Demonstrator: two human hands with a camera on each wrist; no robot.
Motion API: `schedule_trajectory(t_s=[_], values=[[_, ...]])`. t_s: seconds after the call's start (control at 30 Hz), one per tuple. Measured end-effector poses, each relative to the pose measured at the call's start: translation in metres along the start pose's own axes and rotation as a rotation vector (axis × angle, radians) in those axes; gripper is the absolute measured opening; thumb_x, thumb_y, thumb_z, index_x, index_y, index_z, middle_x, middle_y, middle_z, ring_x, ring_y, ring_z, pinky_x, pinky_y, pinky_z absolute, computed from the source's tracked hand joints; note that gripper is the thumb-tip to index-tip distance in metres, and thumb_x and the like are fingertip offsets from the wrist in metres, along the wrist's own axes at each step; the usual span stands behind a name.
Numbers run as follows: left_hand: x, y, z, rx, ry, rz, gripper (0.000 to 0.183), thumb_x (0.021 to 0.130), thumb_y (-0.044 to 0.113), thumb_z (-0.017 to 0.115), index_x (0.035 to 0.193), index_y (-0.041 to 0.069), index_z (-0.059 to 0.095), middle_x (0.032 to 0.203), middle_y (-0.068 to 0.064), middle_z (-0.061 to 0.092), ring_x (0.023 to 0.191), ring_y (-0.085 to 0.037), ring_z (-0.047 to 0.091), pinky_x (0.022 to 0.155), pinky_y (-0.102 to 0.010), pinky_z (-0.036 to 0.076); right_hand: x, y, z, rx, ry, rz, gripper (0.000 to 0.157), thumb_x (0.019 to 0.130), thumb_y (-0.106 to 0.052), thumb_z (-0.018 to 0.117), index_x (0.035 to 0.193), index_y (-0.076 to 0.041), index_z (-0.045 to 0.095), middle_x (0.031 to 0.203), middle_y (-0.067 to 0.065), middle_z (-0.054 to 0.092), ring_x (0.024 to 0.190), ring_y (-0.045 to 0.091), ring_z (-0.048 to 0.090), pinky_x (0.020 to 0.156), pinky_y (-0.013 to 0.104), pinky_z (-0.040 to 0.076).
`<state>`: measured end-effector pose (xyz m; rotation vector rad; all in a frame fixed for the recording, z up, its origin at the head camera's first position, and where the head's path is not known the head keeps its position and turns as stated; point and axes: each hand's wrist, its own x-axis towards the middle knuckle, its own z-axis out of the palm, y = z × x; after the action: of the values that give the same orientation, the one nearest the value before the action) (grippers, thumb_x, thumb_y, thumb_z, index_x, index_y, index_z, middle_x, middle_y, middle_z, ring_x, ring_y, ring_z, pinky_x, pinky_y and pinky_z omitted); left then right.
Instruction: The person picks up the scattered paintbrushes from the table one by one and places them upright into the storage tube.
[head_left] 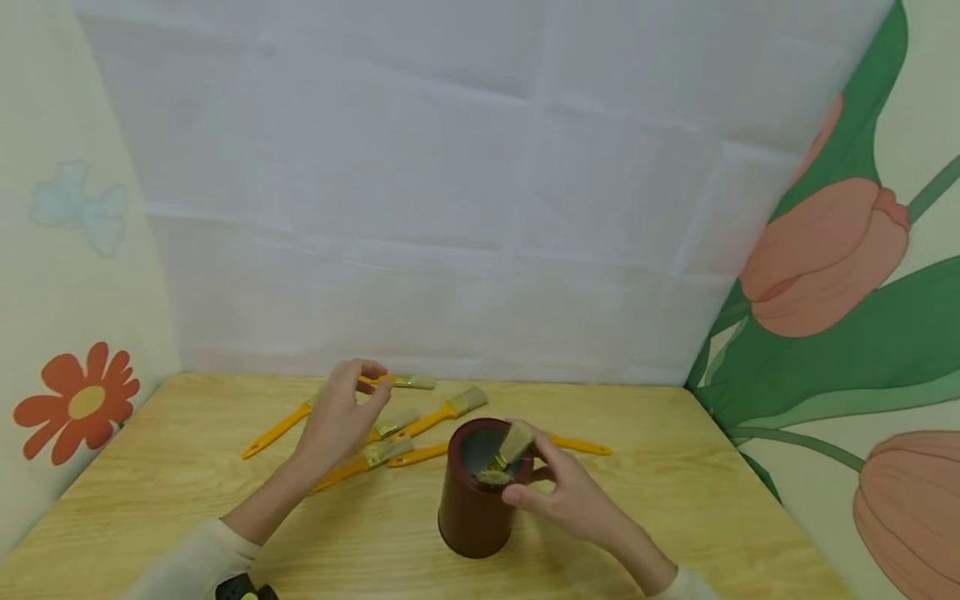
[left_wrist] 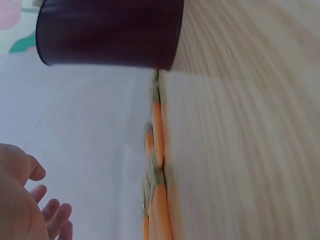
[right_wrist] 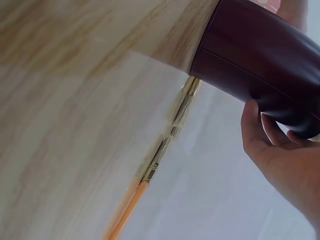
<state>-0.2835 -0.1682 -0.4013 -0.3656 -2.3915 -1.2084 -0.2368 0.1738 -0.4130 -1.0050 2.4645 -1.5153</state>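
Observation:
A dark red mug (head_left: 476, 512) stands upright on the wooden table, its handle to the right. Two brush heads (head_left: 516, 442) show at its mouth, bristles up. My right hand (head_left: 562, 490) holds the mug near its rim, thumb on the near side, fingers against its wall (right_wrist: 270, 60) in the right wrist view. My left hand (head_left: 341, 417) hovers above several yellow-handled paintbrushes (head_left: 435, 417) left of the mug. Its fingers are loosely bent, and the left wrist view shows nothing in this hand (left_wrist: 25, 200). One brush (head_left: 412, 382) lies behind its fingertips.
Another brush (head_left: 273, 432) lies to the left. A yellow handle (head_left: 581, 445) pokes out right of the mug, behind my right hand. White sheeting (head_left: 450, 208) hangs at the table's back edge, between painted walls with flowers (head_left: 832, 258).

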Motion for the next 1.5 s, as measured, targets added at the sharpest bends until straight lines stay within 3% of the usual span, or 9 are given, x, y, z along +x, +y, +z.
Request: schedule_trajectory(t_s=[0.13,0.23,0.4,0.57,0.8,1.0,1.2,1.33,1.5], values=[[0.007,-0.014,-0.007,0.108,0.063,0.017,0.030,0.105,0.032,0.057,0.124,0.008,0.062,0.124,-0.011,0.057,0.104,-0.030,0.059,0.076,-0.046,0.053,0.001,0.002,0.000,0.004,0.001,-0.026,0.070,0.101,-0.032,0.069,0.160,-0.028,0.032,0.141,0.002,0.054,0.121,0.020,0.056,0.095,0.043,0.052],[0.012,-0.026,-0.013,0.142,0.062,-0.009,0.033,0.105,0.030,0.056,0.126,0.005,0.061,0.128,-0.014,0.056,0.106,-0.033,0.059,0.075,-0.049,0.053,0.001,0.003,0.000,0.000,0.004,-0.032,0.069,0.100,-0.032,0.069,0.159,-0.032,0.032,0.142,0.001,0.054,0.121,0.020,0.056,0.095,0.044,0.052],[0.016,-0.052,-0.024,0.161,-0.016,-0.053,0.039,0.106,0.029,0.055,0.134,0.001,0.057,0.131,-0.020,0.055,0.110,-0.039,0.057,0.078,-0.054,0.052,0.001,0.001,-0.001,-0.006,0.002,-0.022,0.069,0.100,-0.035,0.068,0.158,-0.034,0.032,0.141,-0.004,0.054,0.121,0.018,0.056,0.096,0.041,0.052],[0.018,-0.069,-0.037,0.181,-0.089,-0.076,0.045,0.106,0.027,0.055,0.140,-0.002,0.052,0.130,-0.027,0.054,0.116,-0.047,0.053,0.085,-0.061,0.049,0.002,0.000,0.000,-0.017,-0.004,-0.018,0.071,0.100,-0.038,0.068,0.160,-0.032,0.030,0.141,0.002,0.054,0.120,0.018,0.056,0.097,0.042,0.051],[0.022,-0.081,-0.046,0.314,-0.126,-0.091,0.051,0.104,0.029,0.057,0.142,-0.005,0.050,0.133,-0.032,0.053,0.113,-0.051,0.054,0.081,-0.064,0.048,0.002,-0.001,0.000,-0.010,-0.004,0.019,0.071,0.099,-0.042,0.068,0.159,-0.037,0.030,0.142,-0.003,0.054,0.121,0.016,0.055,0.098,0.043,0.050],[0.024,-0.093,-0.051,0.414,-0.188,-0.133,0.053,0.102,0.027,0.057,0.135,-0.013,0.054,0.130,-0.038,0.051,0.112,-0.059,0.050,0.079,-0.074,0.040,0.001,-0.001,-0.001,-0.007,-0.003,0.025,0.071,0.100,-0.042,0.067,0.159,-0.036,0.029,0.143,-0.002,0.053,0.121,0.016,0.055,0.098,0.043,0.050],[0.022,-0.104,-0.054,0.458,-0.211,-0.123,0.051,0.100,0.027,0.061,0.129,-0.015,0.059,0.122,-0.037,0.058,0.103,-0.059,0.055,0.072,-0.070,0.042,0.002,0.001,-0.001,-0.001,-0.006,0.021,0.071,0.100,-0.043,0.067,0.159,-0.036,0.029,0.143,-0.001,0.052,0.120,0.017,0.055,0.097,0.044,0.050],[0.022,-0.108,-0.054,0.472,-0.222,-0.119,0.038,0.098,0.022,0.064,0.118,-0.010,0.068,0.109,-0.031,0.066,0.091,-0.054,0.061,0.064,-0.064,0.047,0.002,0.001,-0.001,-0.003,-0.006,0.016,0.071,0.100,-0.044,0.066,0.160,-0.036,0.029,0.142,-0.001,0.053,0.119,0.018,0.056,0.097,0.044,0.050],[0.019,-0.110,-0.054,0.447,-0.221,-0.137,0.037,0.097,0.016,0.063,0.123,-0.009,0.067,0.113,-0.031,0.064,0.099,-0.055,0.058,0.067,-0.067,0.047,0.001,0.000,-0.001,0.002,-0.011,0.028,0.071,0.100,-0.043,0.066,0.159,-0.037,0.029,0.141,-0.001,0.054,0.119,0.017,0.056,0.098,0.042,0.050]])
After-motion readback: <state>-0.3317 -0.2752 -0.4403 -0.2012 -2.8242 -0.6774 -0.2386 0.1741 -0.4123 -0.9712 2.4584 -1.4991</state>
